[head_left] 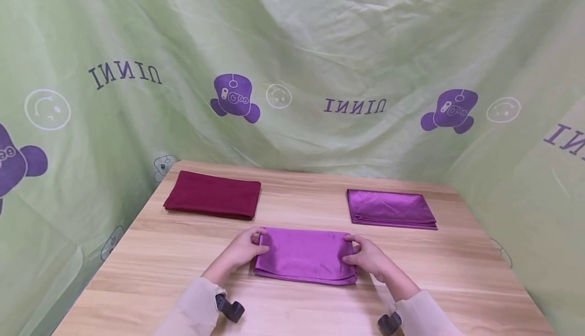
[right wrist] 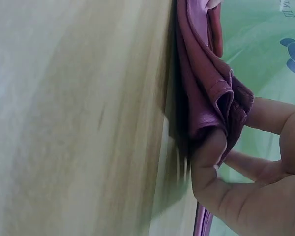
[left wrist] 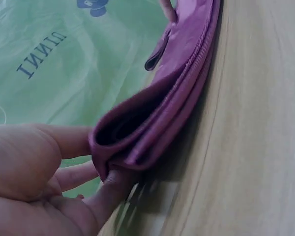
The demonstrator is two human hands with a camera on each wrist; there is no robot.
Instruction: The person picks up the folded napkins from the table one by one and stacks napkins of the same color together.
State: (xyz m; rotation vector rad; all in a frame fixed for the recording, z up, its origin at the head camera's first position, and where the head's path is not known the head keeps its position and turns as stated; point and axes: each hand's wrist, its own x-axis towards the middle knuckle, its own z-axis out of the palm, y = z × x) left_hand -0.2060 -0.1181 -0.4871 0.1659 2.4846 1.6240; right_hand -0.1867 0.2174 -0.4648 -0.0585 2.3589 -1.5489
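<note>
A folded bright purple cloth (head_left: 303, 255) lies at the middle of the wooden table, between both hands. My left hand (head_left: 244, 248) pinches its left end, and in the left wrist view the thumb and fingers grip the stacked layers of the cloth (left wrist: 152, 118). At the opposite end my right hand (head_left: 367, 256) pinches the fabric; the right wrist view shows a finger tucked under the folds of the cloth (right wrist: 206, 88). The layers bulge open at the ends in both wrist views.
A folded dark red cloth (head_left: 215, 195) lies at the back left of the table (head_left: 151, 260). Toward the back right is another folded purple cloth (head_left: 390, 208). A green printed curtain (head_left: 292, 138) hangs behind and along both sides.
</note>
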